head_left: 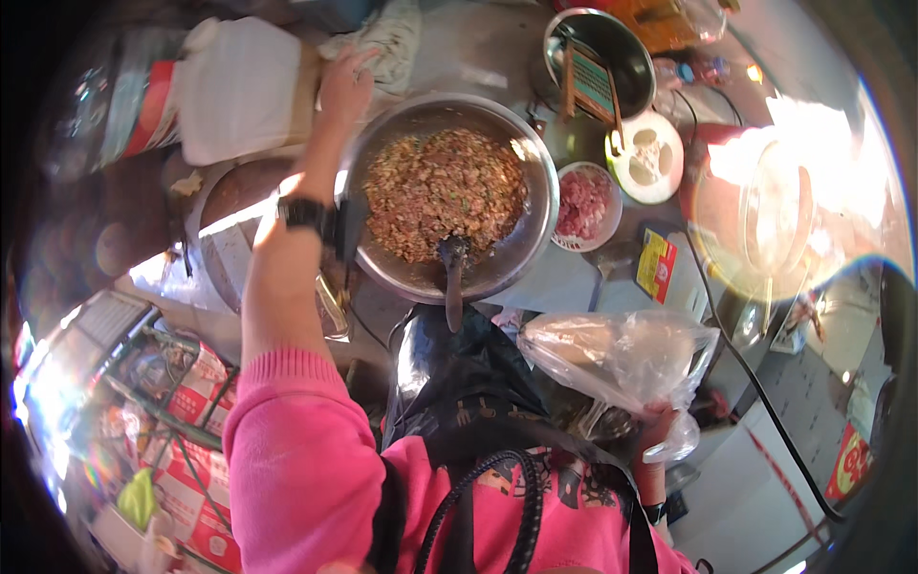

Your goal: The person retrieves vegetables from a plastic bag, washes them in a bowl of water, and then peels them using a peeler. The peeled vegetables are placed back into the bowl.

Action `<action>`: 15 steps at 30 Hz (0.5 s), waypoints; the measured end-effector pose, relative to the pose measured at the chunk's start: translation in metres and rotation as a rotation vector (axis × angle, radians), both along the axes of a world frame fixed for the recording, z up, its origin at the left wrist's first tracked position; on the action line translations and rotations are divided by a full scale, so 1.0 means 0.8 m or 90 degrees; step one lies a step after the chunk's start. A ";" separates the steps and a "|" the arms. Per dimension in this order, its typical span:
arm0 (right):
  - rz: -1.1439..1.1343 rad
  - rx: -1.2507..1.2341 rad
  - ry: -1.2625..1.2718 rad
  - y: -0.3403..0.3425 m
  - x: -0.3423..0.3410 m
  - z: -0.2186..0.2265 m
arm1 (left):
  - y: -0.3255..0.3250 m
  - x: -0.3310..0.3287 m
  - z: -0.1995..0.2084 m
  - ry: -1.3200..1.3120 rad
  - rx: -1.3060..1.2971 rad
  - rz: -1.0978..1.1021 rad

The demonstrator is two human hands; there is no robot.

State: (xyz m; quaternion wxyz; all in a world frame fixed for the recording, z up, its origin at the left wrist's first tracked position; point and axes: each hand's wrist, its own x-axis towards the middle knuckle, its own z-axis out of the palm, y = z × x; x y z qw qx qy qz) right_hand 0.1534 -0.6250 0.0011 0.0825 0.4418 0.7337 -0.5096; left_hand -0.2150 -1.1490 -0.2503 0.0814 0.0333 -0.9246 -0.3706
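My left hand point(346, 84) reaches forward past the bowl, its fingers stretched out at the edge of a crumpled pale cloth point(394, 53). Low on the right, my right hand point(654, 432) is closed on a clear plastic bag point(660, 354), which partly covers it. Something light brown shows through the bag's left part; I cannot make out what it is. Between my arms stands a large steel bowl point(547, 206) of minced filling point(445, 182). A spoon or spatula point(454, 297) leans in it, dark end in the filling and handle over the near rim.
Right of the bowl are a small bowl of raw mince point(583, 203), a steel pot point(598, 38) with a grater point(588, 84), and a round white-and-green slotted thing point(648, 158). A white jug point(239, 91) lies at the left. A black cable point(746, 383) runs down the right side.
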 end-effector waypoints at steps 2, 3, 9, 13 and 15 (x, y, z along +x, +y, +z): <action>0.173 0.021 0.049 0.016 0.007 -0.016 | 0.008 0.091 0.026 -0.157 0.094 0.245; 0.233 0.084 0.059 0.020 0.008 -0.024 | 0.022 0.152 0.038 0.024 0.191 0.224; 0.385 0.011 0.094 0.007 -0.029 -0.011 | 0.104 0.434 0.055 -0.676 0.647 0.595; 0.481 0.013 0.166 -0.015 -0.041 -0.001 | 0.184 0.444 0.015 -0.480 1.032 0.564; 0.479 -0.021 0.179 -0.017 -0.036 0.003 | 0.187 0.421 0.005 -0.420 1.099 0.578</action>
